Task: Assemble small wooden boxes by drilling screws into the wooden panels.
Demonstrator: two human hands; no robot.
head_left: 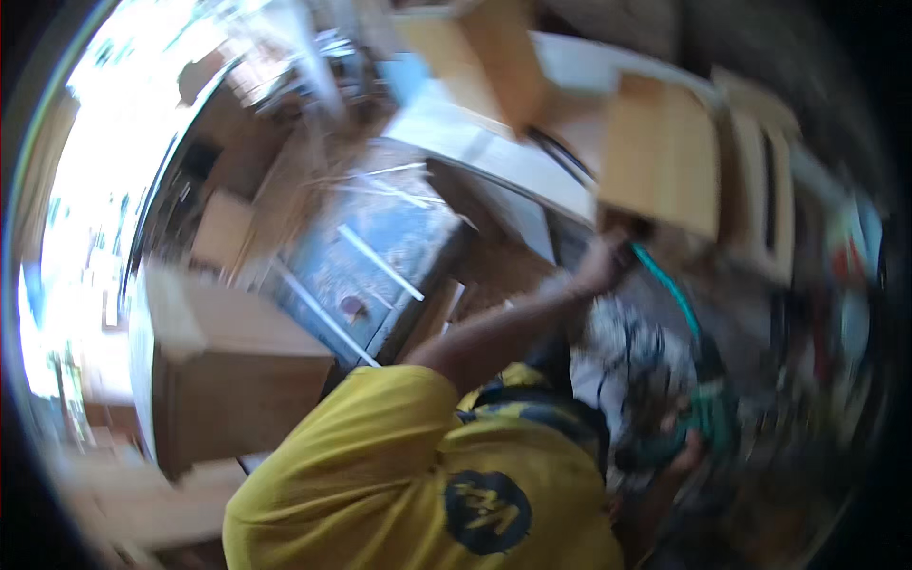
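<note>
My left arm stretches across to the right, and my left hand (608, 260) is closed at the upper end of a teal-green cord (671, 285), just below a light wooden box (660, 157). Motion blur softens its fingers. The cord runs down to a green and dark power tool (712, 418), its exact kind too blurred to tell. Low on the right, my right hand (686, 451) is wrapped around that tool's body.
A pale bench (484, 142) carries more wooden box pieces (480, 62). White strips (380, 261) lie on a dusty blue-grey surface (328, 247). A large wooden cabinet (237, 380) stands at left. Wood shavings and a pale, crumpled heap (632, 347) lie around.
</note>
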